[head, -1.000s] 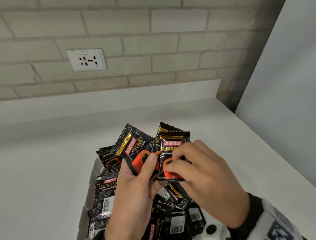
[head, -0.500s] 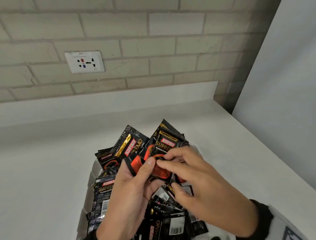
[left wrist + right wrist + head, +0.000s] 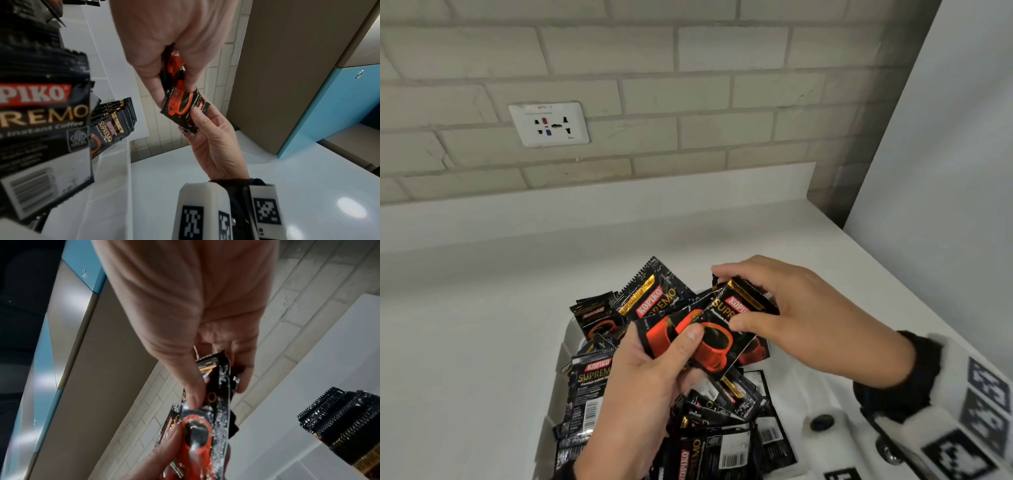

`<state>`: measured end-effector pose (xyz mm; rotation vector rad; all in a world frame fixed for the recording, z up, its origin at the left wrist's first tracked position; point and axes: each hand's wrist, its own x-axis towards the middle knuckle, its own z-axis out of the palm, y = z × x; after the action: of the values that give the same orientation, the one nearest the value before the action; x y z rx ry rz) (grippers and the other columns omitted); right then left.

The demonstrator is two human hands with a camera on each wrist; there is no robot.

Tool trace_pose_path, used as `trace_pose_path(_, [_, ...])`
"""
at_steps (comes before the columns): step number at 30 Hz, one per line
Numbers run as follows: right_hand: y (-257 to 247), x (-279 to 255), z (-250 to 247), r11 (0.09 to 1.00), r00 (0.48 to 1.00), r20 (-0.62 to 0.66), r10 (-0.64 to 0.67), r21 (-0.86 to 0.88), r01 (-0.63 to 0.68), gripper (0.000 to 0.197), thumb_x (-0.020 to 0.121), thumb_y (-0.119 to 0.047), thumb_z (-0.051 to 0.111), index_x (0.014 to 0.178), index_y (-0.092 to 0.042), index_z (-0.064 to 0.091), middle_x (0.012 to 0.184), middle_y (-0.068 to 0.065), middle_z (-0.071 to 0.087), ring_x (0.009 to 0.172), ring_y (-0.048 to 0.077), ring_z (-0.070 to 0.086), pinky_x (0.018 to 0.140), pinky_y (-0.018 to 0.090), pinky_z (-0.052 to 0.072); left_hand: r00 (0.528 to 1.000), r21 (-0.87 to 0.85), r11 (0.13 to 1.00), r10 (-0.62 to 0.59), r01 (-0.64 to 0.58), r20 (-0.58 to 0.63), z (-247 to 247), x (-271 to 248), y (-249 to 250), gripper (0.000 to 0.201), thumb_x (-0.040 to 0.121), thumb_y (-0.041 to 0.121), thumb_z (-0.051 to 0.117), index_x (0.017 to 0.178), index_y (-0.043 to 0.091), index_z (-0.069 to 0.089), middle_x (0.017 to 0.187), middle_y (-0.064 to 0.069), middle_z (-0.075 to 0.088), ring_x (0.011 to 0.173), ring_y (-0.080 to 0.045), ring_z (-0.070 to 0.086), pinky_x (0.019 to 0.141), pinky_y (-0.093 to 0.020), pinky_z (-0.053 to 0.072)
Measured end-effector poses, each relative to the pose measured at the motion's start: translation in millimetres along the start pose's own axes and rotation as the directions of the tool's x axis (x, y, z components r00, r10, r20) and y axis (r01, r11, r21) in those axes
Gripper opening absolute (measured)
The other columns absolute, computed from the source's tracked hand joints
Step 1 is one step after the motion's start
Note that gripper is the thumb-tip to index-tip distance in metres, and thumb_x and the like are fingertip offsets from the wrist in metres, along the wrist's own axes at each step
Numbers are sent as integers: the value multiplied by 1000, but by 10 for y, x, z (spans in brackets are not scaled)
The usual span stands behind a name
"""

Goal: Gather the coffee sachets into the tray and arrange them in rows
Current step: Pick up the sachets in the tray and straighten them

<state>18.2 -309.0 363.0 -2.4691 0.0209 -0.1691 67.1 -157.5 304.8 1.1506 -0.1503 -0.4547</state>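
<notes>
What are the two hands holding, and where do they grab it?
A small bunch of coffee sachets. The left hand pinches their bottom ends, thumb on the red cup picture; the right hand pinches the top edges.

Even, soft indoor light; glare spots on counter [image 3: 349, 209]; wrist views motion-blurred, edges stretched; near sachet [image 3: 41, 113] out of focus.

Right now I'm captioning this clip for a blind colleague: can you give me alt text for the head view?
Two hands hold a small stack of black Kopiko coffee sachets above a white tray heaped with more: the left hand grips the lower ends, the right hand pinches the top one. The tray sits on a white counter below a brick wall with a socket.
</notes>
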Motion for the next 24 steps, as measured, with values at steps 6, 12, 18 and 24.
trace_pose_path(6, [9, 29, 8, 996, 992, 117, 47, 73, -55, 53, 88, -15, 56, 132, -40, 41, 125, -22, 52, 103, -5, 53, 91, 17, 44, 997, 101, 995, 14, -7, -71, -43, 0, -43, 35, 55, 19, 69, 88, 14, 58, 70, -4, 73, 63, -22, 72, 46, -23, 56])
trace_pose_path(12, [82, 18, 90, 990, 996, 63, 60, 122, -67, 46, 89, -32, 53, 131, -45, 39, 126, -25, 47, 114, -8, 44, 100, 19, 37, 995, 64, 998, 9, -3, -95, -1, 19, -16, 31, 59, 22, 67, 87, 15, 58, 63, 2, 70, 55, -13, 68, 38, -18, 49])
trace_pose_path(18, [115, 35, 182, 962, 993, -88, 75, 269, -49, 30, 87, -33, 56, 106, -55, 50, 111, -17, 57, 96, 4, 58, 92, 31, 47, 996, -13, 1000, -9, 8, -91, 40, 7, 2, 23, 63, 22, 63, 83, 15, 56, 59, 1, 68, 46, -5, 62, 33, -14, 40])
trace_pose_path(24, [140, 19, 140, 883, 987, -61, 149, 458, -105, 63, 69, -18, 77, 116, -47, 47, 76, -20, 57, 57, -1, 52, 62, 11, 45, 994, -16, 1000, 4, -6, -113, 19, 35, 17, 24, 62, 24, 63, 83, 17, 56, 61, 1, 69, 47, -6, 63, 33, -13, 41])
